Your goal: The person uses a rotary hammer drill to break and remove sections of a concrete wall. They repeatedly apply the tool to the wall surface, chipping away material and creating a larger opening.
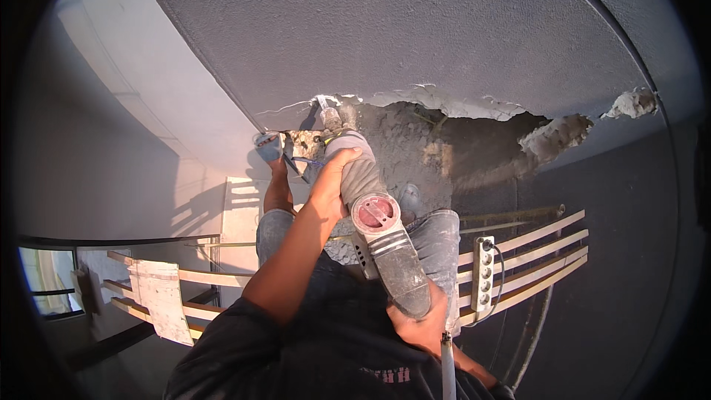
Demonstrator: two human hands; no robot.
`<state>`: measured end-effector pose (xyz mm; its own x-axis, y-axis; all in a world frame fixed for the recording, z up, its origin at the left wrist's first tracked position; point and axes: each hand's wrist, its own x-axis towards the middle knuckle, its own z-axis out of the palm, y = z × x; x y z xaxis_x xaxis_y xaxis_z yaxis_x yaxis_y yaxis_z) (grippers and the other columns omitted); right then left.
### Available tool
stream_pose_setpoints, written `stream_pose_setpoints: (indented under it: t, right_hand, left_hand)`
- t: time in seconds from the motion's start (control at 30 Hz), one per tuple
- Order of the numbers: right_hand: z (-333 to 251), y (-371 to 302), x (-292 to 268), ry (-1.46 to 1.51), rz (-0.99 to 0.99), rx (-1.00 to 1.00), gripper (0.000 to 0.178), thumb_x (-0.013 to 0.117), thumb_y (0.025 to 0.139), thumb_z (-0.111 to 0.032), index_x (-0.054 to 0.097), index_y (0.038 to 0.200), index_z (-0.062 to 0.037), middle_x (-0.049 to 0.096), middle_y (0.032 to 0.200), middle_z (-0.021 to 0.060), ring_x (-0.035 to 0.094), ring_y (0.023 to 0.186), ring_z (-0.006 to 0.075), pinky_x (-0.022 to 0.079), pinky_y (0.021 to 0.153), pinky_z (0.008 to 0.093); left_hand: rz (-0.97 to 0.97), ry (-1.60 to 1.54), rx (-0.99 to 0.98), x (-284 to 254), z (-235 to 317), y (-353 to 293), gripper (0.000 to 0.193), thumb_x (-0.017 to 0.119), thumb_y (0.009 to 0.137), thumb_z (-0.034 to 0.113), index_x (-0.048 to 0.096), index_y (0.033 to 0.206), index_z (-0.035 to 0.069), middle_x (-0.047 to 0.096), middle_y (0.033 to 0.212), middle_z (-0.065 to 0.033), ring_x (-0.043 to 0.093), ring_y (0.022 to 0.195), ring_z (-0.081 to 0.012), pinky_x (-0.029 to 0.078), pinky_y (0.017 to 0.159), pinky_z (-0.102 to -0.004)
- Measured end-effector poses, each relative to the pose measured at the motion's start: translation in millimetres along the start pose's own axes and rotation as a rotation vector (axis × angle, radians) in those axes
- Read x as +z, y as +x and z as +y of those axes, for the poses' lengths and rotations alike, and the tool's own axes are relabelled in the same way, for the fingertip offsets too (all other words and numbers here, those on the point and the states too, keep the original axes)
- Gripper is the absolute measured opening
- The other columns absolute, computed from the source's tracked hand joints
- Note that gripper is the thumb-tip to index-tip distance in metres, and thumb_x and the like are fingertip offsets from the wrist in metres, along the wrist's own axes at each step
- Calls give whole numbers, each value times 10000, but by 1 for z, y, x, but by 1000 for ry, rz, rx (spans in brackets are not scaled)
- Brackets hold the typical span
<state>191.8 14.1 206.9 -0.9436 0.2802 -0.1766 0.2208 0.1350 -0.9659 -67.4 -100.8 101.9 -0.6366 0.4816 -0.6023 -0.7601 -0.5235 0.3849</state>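
A dusty grey demolition hammer (361,185) with a round red cap on its body lies across the middle, its nose pointing away from me. My left hand (337,174) is wrapped round its front barrel. At the rear end my right hand (421,318) grips the handle; part of those fingers is hidden behind the tool. The chisel bit (323,104) reaches the broken lower edge of the dark grey plastered wall (415,30). I cannot tell how deep the tip sits. Below that edge the plaster is torn away, showing rough grey rubble (404,141).
Wooden slats (533,252) run behind me on the right, bearing a white power strip (483,274) with a black cable. More slats (215,278) with a pale board (159,300) are at the left. A grey cable (448,370) hangs by my right hand. My feet stand near rubble.
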Motion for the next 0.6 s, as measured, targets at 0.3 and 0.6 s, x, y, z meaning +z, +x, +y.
stream_pose_setpoints:
  t: [0.3, 0.6]
  right_hand:
    - [26, 4, 15, -6, 84, -89, 220, 716, 802, -44, 684, 1004, 35, 726, 846, 98, 696, 802, 153, 548, 730, 321]
    - [2, 17, -9, -182, 5, -73, 355, 734, 788, -68, 676, 1097, 98, 765, 933, 211, 753, 895, 257, 567, 813, 372]
  left_hand:
    - [66, 133, -9, -5, 5, 17, 394, 775, 855, 329, 658, 1131, 73, 720, 951, -98, 724, 809, -266, 620, 753, -461]
    - [-34, 67, 45, 9, 6, 15, 415, 737, 867, 360, 623, 1122, 53, 692, 963, -133, 713, 824, -308, 614, 787, -510]
